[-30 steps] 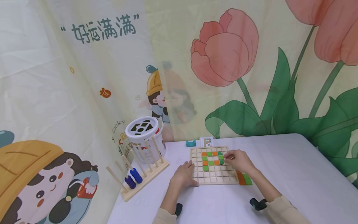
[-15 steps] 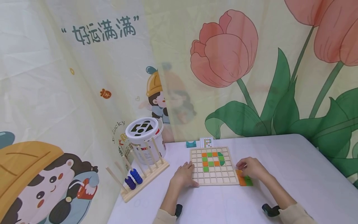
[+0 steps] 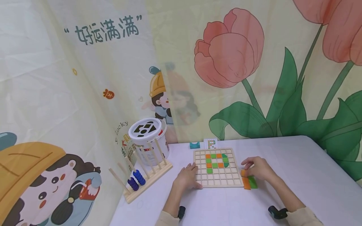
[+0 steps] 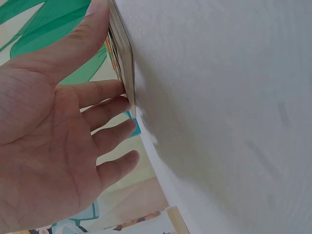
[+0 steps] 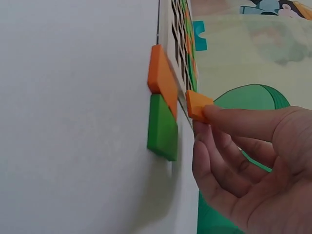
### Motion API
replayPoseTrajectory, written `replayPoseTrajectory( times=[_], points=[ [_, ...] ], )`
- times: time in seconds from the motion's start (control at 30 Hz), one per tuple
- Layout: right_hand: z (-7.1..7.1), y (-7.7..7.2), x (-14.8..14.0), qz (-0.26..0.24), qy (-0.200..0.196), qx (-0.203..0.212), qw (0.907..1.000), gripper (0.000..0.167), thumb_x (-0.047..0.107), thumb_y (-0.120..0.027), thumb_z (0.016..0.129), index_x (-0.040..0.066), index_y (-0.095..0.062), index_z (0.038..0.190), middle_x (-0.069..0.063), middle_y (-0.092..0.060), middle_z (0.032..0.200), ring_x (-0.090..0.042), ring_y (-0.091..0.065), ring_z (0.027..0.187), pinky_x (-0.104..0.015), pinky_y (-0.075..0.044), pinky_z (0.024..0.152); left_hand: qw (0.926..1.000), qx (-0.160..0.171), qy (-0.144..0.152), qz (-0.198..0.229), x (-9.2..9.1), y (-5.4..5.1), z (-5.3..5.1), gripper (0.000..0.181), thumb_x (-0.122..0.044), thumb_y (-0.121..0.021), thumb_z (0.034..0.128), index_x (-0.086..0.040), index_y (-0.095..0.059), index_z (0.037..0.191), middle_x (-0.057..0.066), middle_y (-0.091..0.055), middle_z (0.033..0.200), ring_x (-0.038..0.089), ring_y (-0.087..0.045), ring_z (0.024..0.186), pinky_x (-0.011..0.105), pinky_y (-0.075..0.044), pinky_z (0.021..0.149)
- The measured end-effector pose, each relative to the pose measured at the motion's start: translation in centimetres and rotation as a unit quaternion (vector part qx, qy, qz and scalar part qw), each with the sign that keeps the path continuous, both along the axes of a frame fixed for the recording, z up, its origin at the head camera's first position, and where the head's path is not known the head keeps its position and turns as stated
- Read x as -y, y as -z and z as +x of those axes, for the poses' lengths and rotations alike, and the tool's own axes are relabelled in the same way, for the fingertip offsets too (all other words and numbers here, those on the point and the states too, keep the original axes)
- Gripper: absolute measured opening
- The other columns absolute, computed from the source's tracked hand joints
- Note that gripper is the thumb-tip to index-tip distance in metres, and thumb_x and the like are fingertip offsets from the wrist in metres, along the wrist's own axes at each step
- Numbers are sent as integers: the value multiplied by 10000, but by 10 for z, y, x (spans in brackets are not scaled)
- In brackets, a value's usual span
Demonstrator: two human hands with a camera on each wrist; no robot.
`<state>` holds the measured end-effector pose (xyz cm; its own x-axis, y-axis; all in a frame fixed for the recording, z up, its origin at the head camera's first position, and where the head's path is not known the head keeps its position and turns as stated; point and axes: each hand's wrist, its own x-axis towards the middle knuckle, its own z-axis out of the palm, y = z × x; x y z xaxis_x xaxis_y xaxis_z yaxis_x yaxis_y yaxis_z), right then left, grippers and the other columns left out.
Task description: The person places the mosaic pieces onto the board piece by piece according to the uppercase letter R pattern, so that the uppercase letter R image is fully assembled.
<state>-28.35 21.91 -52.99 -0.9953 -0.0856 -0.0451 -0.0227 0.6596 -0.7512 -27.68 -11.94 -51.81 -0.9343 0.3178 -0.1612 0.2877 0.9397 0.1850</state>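
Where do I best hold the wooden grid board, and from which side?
Likely its left rim, from the left, where the left hand rests: the board lies flat, its coloured tiles sit inward, and loose tiles lie by its right rim.

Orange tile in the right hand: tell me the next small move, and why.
Probably carry the orange tile to the board, into the bare cell under the lowest green tile: the right hand pinches it, and that column alternates orange and green.
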Motion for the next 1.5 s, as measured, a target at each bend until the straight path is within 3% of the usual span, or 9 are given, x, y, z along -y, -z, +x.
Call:
replayPoseTrajectory(
  times=[0.33,0.63,1.03,1.5],
  points=[
    [-5,-7,24,-357,-121,-106,9992,291,73,-845,838,42,-762,1114,-23,-682,860,-214,-616,820,-303,-548,672,10000,10,18,14,-1,-2,2,946,-453,-912,771,-51,-512,1527,105,-421,1644,291,-340,1545,503,-322,1244],
    [-19,3,50,-751,-173,-170,9969,305,76,-890,814,35,-755,1084,-6,-715,843,-170,-670,801,-269,-564,686,10000,24,19,43,2,-3,1,949,-449,-916,766,-45,-514,1525,114,-422,1642,302,-340,1544,508,-323,1243],
    [-34,15,83,-1038,-588,-462,9918,193,40,-863,839,44,-767,1007,9,-718,805,-148,-693,766,-235,-587,674,10000,26,63,-38,1,0,-2,950,-465,-911,767,-57,-514,1527,107,-422,1643,298,-343,1542,504,-326,1242],
    [-37,15,103,-615,-463,-555,9955,158,-5,-856,820,56,-767,936,16,-695,773,-130,-663,734,-243,-566,647,10000,77,-5,-23,-1,-2,-1,951,-473,-911,765,-62,-517,1527,98,-421,1646,284,-344,1543,498,-323,1244]
  ],
)
